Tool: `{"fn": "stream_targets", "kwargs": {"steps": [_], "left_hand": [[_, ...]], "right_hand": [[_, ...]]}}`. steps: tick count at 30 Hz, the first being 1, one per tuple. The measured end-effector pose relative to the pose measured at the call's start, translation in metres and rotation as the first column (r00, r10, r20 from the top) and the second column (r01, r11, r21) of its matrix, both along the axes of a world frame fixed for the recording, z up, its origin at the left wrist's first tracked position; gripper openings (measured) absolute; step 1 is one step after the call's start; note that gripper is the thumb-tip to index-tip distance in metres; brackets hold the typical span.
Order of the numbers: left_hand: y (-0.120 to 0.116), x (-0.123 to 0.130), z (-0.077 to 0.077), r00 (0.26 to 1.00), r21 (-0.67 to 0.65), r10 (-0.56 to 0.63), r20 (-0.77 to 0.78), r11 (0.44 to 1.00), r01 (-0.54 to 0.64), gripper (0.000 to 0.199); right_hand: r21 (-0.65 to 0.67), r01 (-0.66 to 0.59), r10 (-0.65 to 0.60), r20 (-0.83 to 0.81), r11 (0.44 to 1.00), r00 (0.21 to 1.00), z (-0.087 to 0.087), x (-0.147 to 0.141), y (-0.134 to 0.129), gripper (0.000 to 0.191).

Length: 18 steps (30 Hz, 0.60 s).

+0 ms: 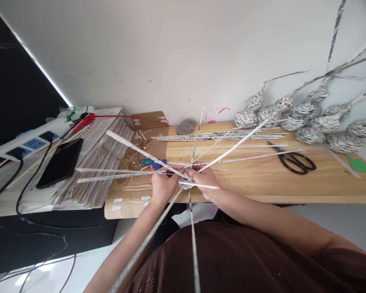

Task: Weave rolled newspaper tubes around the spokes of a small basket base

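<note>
A small woven paper piece (pixel 186 183) is held between my two hands above the front edge of the wooden table. Rolled paper sticks spread out from it in all directions, two of them pointing down toward my body. My left hand (pixel 165 187) is closed on its left side, fingers wrapped behind it and partly hidden. On the right side, my right hand (pixel 205 181) pinches the piece near the base of the sticks. A short white stick (pixel 201 185) crosses in front of the right fingers.
Loose paper sticks (pixel 225 135) and black scissors (pixel 294 160) lie on the wooden table (pixel 247 187). Woven gourd shapes (pixel 311 118) stand back right. At left are a paper stack (pixel 94 162), a phone (pixel 61 162), a power strip (pixel 30 140) and cardboard (pixel 131 199).
</note>
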<state>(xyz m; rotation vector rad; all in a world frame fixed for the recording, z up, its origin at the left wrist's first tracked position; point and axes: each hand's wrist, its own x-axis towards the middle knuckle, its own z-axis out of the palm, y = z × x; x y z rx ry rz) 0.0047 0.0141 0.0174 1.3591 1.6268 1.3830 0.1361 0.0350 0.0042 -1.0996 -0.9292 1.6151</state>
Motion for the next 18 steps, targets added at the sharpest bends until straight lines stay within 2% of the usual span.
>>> {"fn": "stream_targets", "kwargs": {"steps": [2, 6, 12, 18], "left_hand": [[0.000, 0.000, -0.003, 0.999, -0.011, 0.026, -0.024, 1.000, -0.026, 0.011], [0.001, 0.000, -0.010, 0.996, -0.031, 0.044, -0.076, 0.998, -0.047, 0.014], [0.001, 0.000, -0.013, 0.998, -0.029, 0.034, -0.061, 0.999, -0.036, 0.016], [0.002, 0.000, -0.013, 0.994, -0.046, 0.037, -0.101, 0.998, -0.041, 0.017]], "right_hand": [[0.025, 0.046, -0.047, 0.031, 0.999, 0.998, -0.003, -0.003, 0.000, 0.007], [0.040, 0.107, -0.109, 0.040, 0.993, 0.993, -0.006, -0.007, 0.000, 0.013], [0.035, 0.041, -0.041, -0.001, 0.999, 0.999, -0.003, -0.007, 0.001, 0.011], [0.048, 0.070, -0.071, 0.011, 0.996, 0.997, -0.004, -0.007, 0.000, 0.009]]}}
